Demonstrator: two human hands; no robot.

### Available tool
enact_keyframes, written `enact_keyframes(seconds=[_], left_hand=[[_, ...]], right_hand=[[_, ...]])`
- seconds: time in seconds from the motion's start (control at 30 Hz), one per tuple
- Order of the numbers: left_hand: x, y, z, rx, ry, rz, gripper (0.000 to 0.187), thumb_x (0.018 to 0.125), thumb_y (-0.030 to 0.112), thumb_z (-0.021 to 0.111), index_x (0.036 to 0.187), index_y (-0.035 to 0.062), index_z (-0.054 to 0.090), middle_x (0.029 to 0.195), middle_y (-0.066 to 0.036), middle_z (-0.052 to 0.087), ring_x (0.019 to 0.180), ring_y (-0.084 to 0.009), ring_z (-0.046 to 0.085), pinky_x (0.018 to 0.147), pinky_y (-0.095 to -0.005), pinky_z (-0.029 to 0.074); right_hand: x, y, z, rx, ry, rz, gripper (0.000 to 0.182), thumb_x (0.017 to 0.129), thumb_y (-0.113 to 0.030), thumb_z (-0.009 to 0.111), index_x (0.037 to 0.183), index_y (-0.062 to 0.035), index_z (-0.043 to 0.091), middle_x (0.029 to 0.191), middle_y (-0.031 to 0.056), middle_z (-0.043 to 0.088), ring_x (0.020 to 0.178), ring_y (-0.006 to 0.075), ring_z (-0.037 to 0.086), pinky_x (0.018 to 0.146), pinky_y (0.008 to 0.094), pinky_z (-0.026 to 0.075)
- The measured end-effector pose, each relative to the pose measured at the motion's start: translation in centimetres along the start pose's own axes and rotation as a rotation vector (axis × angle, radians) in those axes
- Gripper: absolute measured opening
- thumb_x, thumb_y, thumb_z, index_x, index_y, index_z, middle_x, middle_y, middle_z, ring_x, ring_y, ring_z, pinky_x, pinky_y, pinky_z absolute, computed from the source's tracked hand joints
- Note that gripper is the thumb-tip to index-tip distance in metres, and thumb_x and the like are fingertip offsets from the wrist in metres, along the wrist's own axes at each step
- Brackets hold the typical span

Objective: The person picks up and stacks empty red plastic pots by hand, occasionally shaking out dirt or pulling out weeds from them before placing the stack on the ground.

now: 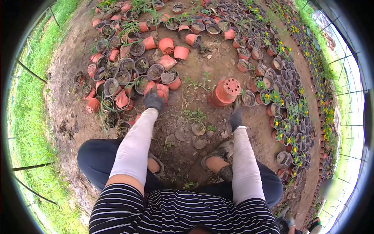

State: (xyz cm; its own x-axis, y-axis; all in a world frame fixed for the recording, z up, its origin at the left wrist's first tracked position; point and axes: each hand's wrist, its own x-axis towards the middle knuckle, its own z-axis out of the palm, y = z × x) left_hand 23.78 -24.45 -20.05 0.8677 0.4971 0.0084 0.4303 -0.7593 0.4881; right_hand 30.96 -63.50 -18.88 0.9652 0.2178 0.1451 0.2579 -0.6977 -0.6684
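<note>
Left hand [154, 102], dark-gloved, was at center-left of the frame, up against a red pot [163, 93] at the near edge of a jumble. Fingers partly hidden by the pot; could not tell how far closed or whether the grip was firm. Right hand [235, 117], also dark-gloved, was right of center, blurred, fingers pointing up-frame, just beside the lower right of a stack of red pots [221, 95]. Could not tell whether it touched the stack or how far open it was. Stack sat nested and upside down, holed base facing up, on bare soil [218, 62] right of center.

Scattered pots [166, 46], red and black, filled the upper left and top, many tipped over, some with soil in them. Small weeds [194, 115] grew between the two hands, near round soil lumps [198, 128]. Potted plants [288, 126] with yellow flowers stood in dense rows at right. Grass [33, 136] ran along the left edge. Pale sleeves [134, 146] covered both forearms; striped shirt [194, 208] at bottom center, dark trousers [97, 160] on bent legs. Another person [287, 222] was partly visible at lower right.
</note>
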Motion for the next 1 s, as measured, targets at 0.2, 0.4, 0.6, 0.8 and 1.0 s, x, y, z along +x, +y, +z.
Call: enact_keyframes(seconds=[0.2,0.4,0.6,0.8,1.0], left_hand=[[-3.1,0.5,-3.4,0.37,-0.131,0.251,0.037,0.07,0.038,0.062,0.095,0.0103,0.062,0.089,-0.012,0.061,0.086,-0.0312,0.058,0.073,-0.0434,0.045],[-7.9,5.1,-3.4,-0.867,-0.371,-0.118,0.043,0.077,0.042,0.063,0.096,0.0033,0.06,0.094,-0.01,0.061,0.079,-0.0197,0.059,0.067,-0.0339,0.047],[-12.5,5.7,-2.8,-1.451,-0.632,-0.432,0.043,0.083,0.038,0.06,0.109,0.0044,0.054,0.09,-0.005,0.058,0.074,-0.016,0.057,0.065,-0.0267,0.048],[-13.8,6.5,-3.1,-1.731,-0.674,-0.305,0.036,0.085,0.036,0.057,0.107,0.008,0.052,0.094,-0.005,0.056,0.079,-0.0146,0.055,0.068,-0.0255,0.046],[-14.7,7.2,-3.6,-1.215,-0.485,-0.004,0.039,0.087,0.035,0.052,0.112,0.0057,0.052,0.102,-0.009,0.057,0.094,-0.0182,0.052,0.083,-0.0306,0.041]], right_hand=[[-5.8,-1.0,2.4,-0.312,-0.139,0.261,0.049,0.072,-0.02,0.065,0.117,-0.0056,0.053,0.102,0.0176,0.061,0.096,0.0336,0.058,0.083,0.0401,0.045],[-9.5,-11.4,5.9,0.079,-0.092,-0.061,0.077,0.066,-0.034,0.074,0.126,-0.0009,0.04,0.121,0.0225,0.046,0.112,0.0353,0.045,0.093,0.0392,0.038],[-9.7,-17.4,4.8,0.336,-0.207,-0.142,0.079,0.065,-0.038,0.076,0.124,0.0004,0.04,0.12,0.0169,0.048,0.109,0.027,0.048,0.092,0.036,0.039],[-11.2,-18.1,4.3,0.587,-0.353,0.086,0.068,0.074,-0.025,0.071,0.127,-0.0012,0.038,0.118,0.0102,0.05,0.106,0.0183,0.048,0.092,0.0306,0.037],[-11.8,-19.4,2.4,0.879,-0.342,0.162,0.056,0.077,-0.02,0.067,0.123,-0.0008,0.041,0.114,0.0084,0.052,0.101,0.0153,0.049,0.09,0.0286,0.039]])
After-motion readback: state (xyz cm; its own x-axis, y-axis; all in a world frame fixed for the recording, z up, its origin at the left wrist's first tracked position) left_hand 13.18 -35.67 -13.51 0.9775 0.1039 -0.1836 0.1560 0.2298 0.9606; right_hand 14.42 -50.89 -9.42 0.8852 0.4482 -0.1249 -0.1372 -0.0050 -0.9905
